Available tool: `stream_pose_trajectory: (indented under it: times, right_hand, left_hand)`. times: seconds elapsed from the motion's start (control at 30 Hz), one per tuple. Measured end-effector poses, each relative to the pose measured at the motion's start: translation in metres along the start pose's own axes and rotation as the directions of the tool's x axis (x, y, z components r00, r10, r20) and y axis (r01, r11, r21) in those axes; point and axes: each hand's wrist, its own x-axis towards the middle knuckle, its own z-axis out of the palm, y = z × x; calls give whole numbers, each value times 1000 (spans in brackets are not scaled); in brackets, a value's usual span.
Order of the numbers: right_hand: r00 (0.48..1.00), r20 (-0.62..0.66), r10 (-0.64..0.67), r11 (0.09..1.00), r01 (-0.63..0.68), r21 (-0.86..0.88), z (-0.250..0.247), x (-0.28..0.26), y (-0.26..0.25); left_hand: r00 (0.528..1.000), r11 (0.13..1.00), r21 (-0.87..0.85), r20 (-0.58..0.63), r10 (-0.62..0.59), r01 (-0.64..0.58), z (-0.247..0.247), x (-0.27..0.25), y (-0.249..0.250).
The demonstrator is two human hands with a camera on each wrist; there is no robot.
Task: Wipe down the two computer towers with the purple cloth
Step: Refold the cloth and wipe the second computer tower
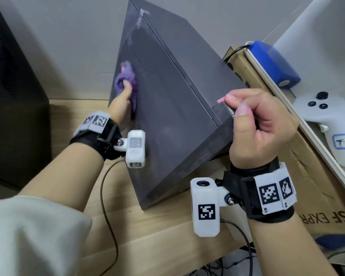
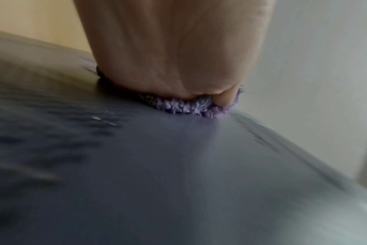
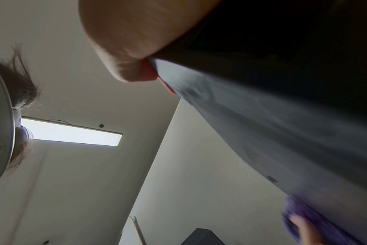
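Note:
A dark grey computer tower (image 1: 167, 120) stands tilted on the wooden desk. My left hand (image 1: 122, 104) grips the bunched purple cloth (image 1: 127, 76) and presses it flat against the tower's big side panel (image 2: 178, 165); the cloth (image 2: 189, 106) bulges out under my palm. My right hand (image 1: 255, 120) curls round the tower's upper near corner and holds it tilted, thumb on the edge (image 3: 132, 66). The cloth (image 3: 304, 218) shows blurred at the bottom right of the right wrist view. A second black tower (image 1: 12, 96) stands at the far left.
A cardboard box (image 1: 299, 176) sits right of the tower. Beyond it a wooden tray (image 1: 267, 76) holds a blue device (image 1: 273, 62) and a white controller (image 1: 327, 120). Cables (image 1: 108, 206) trail over the desk (image 1: 157, 236) towards its front edge. A pale wall stands behind.

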Motion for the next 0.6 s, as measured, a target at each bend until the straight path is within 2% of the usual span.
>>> stream_pose_trajectory:
  times: [0.07, 0.13, 0.23, 0.3, 0.37, 0.47, 0.53, 0.6]
  right_hand:
    - [1000, 7, 9, 1000, -9, 2, 1, 0, 0]
    - [1000, 14, -4, 1000, 4, -5, 2, 1, -3]
    - [1000, 12, -1, 1000, 2, -8, 5, 0, -9]
    - [1000, 15, 2, 1000, -2, -12, 5, 0, -12]
    - [1000, 19, 13, 1000, -13, -16, 5, 0, -11]
    - [999, 14, 41, 999, -41, -10, 4, 2, -7]
    - [999, 15, 49, 999, -49, -5, 3, 1, -5]
    - [999, 23, 40, 999, -40, -4, 3, 0, -3]
  left_hand:
    - [995, 995, 13, 1, -99, 99, -13, -19, -20]
    - [966, 966, 11, 14, -259, 259, -28, -35, -46]
    - [920, 920, -13, -10, -393, 393, -52, -49, -74]
    - [897, 895, -57, 45, -440, 442, -60, -54, -76]
    - [919, 915, -88, 73, -387, 393, -52, -51, -68]
    - [988, 988, 8, 0, -156, 156, -26, -38, -35]
    - [980, 983, 142, 149, -136, 115, -1, -33, 3]
    - [962, 948, 318, 264, -65, -23, 22, -19, 40]
